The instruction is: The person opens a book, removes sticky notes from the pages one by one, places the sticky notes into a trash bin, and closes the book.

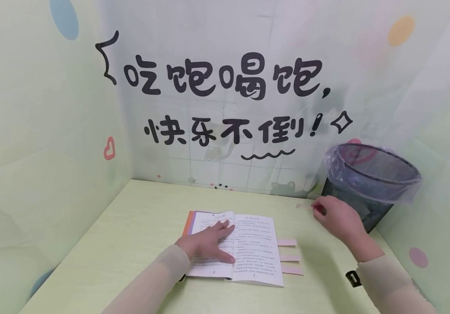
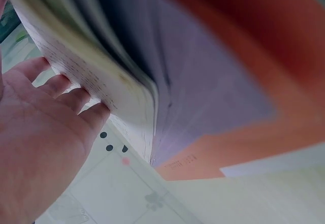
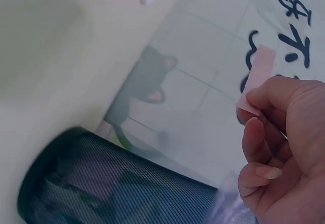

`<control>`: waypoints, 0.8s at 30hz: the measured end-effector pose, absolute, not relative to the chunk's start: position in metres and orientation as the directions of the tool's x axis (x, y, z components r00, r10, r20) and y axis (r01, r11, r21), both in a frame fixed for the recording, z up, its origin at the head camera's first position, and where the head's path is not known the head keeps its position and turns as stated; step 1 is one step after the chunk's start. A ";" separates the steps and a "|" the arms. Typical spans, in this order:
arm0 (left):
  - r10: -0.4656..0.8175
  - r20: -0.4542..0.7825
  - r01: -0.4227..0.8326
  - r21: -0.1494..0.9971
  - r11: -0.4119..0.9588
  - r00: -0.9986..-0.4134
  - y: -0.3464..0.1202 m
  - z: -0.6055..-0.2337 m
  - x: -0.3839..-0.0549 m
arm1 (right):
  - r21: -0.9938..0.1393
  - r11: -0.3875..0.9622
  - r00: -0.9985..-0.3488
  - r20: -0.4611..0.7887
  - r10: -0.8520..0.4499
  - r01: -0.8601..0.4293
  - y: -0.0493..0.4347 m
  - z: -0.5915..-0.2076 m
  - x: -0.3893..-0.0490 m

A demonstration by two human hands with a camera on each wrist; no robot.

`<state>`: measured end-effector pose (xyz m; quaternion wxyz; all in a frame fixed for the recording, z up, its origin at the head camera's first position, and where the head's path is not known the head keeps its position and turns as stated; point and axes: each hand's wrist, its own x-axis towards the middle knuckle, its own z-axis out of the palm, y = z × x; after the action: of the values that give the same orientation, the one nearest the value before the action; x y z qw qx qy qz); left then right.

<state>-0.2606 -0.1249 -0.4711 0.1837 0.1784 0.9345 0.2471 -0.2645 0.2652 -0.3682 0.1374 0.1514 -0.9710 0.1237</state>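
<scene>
An open book [image 1: 254,250] lies on the table, printed pages facing up, an orange and purple cover edge showing at its left. Across the left page and the fold rests my left hand [image 1: 208,243], fingers spread; the left wrist view shows its fingertips [image 2: 96,115] against the printed page. Three pink sticky tabs [image 1: 288,258] stick out from the book's right edge. Off to the right, my right hand [image 1: 336,218] pinches a pink paper strip [image 3: 260,74] between thumb and forefinger, in front of the wastebasket.
A black mesh wastebasket [image 1: 360,205] with a clear plastic liner [image 1: 386,187] stands at the table's back right. Behind the table [image 1: 131,226] hangs a pale backdrop [image 1: 225,43] with large black lettering, and similar sheets close in both sides.
</scene>
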 end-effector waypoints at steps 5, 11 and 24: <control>0.420 -0.261 0.237 0.525 0.817 -0.869 -0.124 -0.471 -0.260 | -0.190 0.937 -0.909 0.360 -0.211 -0.293 0.281 -0.341 -0.268; 0.428 -0.261 0.246 0.524 0.816 -0.865 -0.124 -0.472 -0.261 | -0.214 0.949 -0.892 0.435 -0.121 -0.233 0.309 -0.309 -0.271; 0.429 -0.264 0.248 0.518 0.818 -0.864 -0.125 -0.471 -0.262 | -0.247 0.960 -0.855 0.518 0.019 -0.128 0.355 -0.277 -0.279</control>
<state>-0.2616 -0.1249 -0.4712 0.1878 0.1809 0.9349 0.2409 -0.2792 0.3551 -0.2773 0.2674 0.0287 -0.9533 0.1376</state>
